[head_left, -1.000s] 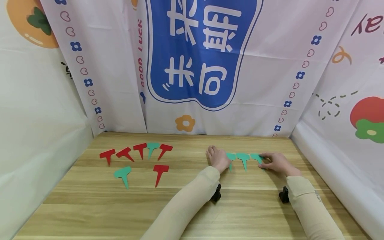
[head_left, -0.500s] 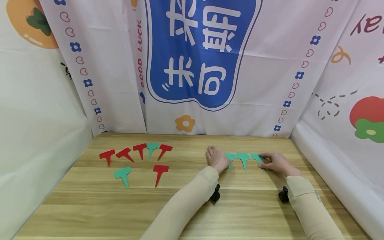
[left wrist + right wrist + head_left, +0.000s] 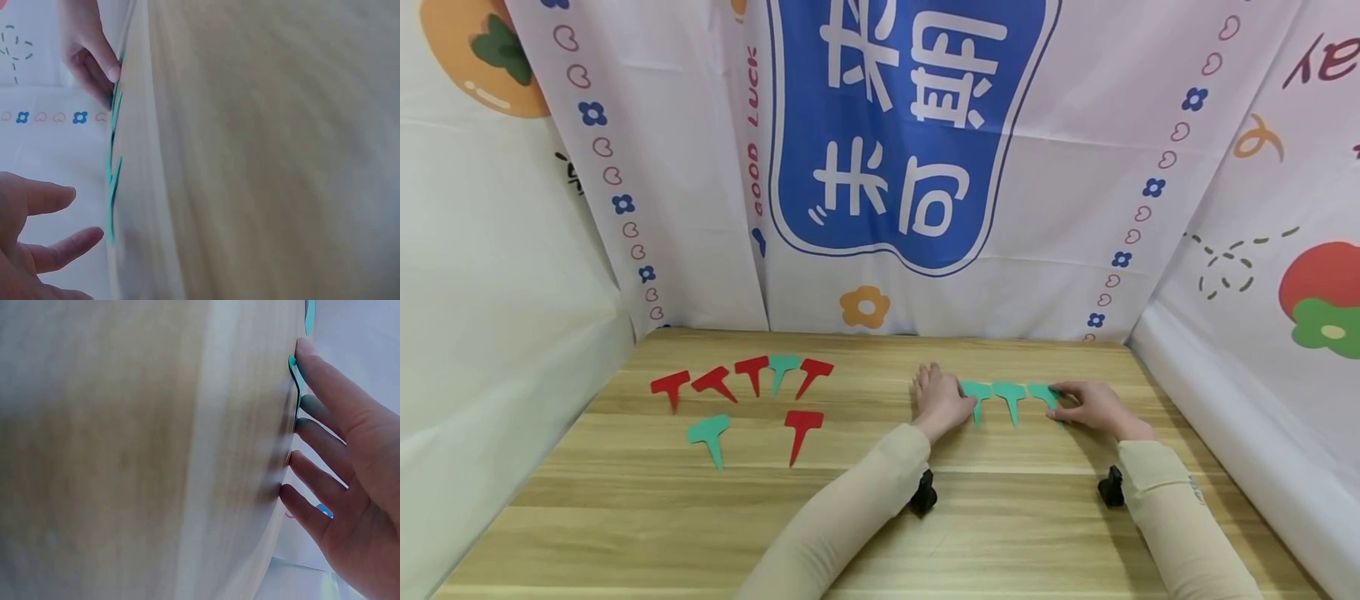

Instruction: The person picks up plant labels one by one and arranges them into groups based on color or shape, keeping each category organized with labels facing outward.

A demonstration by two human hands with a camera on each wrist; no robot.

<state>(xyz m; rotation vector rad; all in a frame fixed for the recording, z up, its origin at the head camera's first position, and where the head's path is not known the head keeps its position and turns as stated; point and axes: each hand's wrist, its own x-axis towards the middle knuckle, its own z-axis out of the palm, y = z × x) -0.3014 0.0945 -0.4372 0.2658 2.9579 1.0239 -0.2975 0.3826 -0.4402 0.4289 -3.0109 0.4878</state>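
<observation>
Three teal T-shaped plant labels lie in a row at the right of the table. My left hand [image 3: 942, 402] is beside the leftmost teal plant label [image 3: 979, 390]; in the left wrist view its thumb and fingers [image 3: 69, 247] are spread, with nothing between them. A middle teal plant label [image 3: 1011, 393] lies between the hands. My right hand [image 3: 1097, 407] pinches the rightmost teal plant label [image 3: 1042, 392] between thumb and forefinger, partly covering it. In the right wrist view, that hand's other fingertips rest on the table, and one end of the label is slightly raised.
On the left lie several red plant labels [image 3: 802, 423] and two teal ones, one in front [image 3: 708, 430] and one [image 3: 784, 363] among the red in the back row. Printed cloth [image 3: 700, 275] hangs behind the wooden table [image 3: 647, 533]. Each wrist carries a black camera mount [image 3: 1111, 487].
My left hand has let the leftmost label show more, its wrist and forearm shifting left and slightly nearer. The right hand stays in place, and the labels have not moved.
</observation>
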